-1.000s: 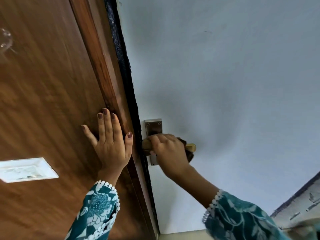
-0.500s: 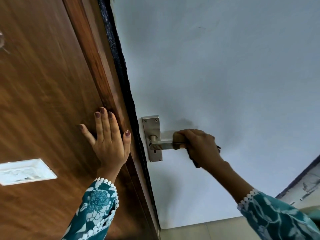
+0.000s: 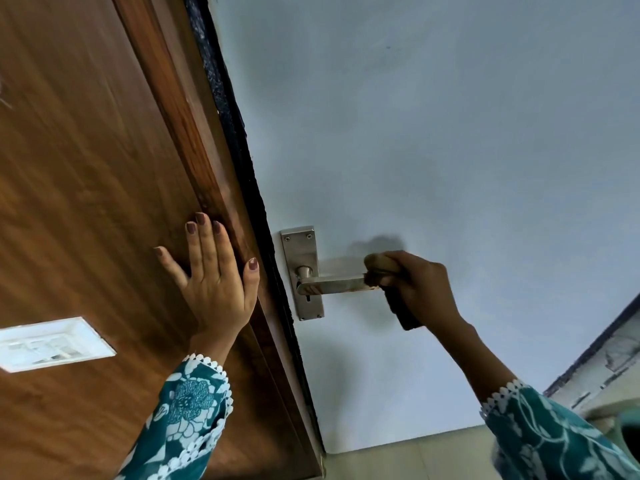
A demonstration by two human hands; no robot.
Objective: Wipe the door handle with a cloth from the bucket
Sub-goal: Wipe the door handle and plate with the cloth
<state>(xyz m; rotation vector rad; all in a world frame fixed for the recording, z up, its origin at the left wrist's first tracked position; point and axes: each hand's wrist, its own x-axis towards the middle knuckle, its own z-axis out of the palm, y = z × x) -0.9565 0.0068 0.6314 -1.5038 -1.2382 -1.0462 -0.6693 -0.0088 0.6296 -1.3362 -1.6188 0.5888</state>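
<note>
A metal lever door handle point(image 3: 332, 285) sticks out from its steel backplate point(image 3: 302, 271) on the pale blue door point(image 3: 433, 150). My right hand point(image 3: 419, 285) is closed around the far end of the lever with a dark cloth point(image 3: 403, 311) in it; the cloth hangs a little below my palm. My left hand point(image 3: 211, 275) lies flat with fingers spread on the brown wooden panel point(image 3: 86, 185), beside the door's dark edge. No bucket is in view.
A white switch plate point(image 3: 48, 342) is set in the wooden panel at the left. A dark rough strip point(image 3: 239, 161) runs between the wood and the blue door. Beige floor point(image 3: 398, 455) shows at the bottom, and a pale ledge point(image 3: 602, 368) at the lower right.
My right hand with the cloth has slid along the lever from the backplate out to its far end, baring the metal. My left hand has stayed flat on the wood.
</note>
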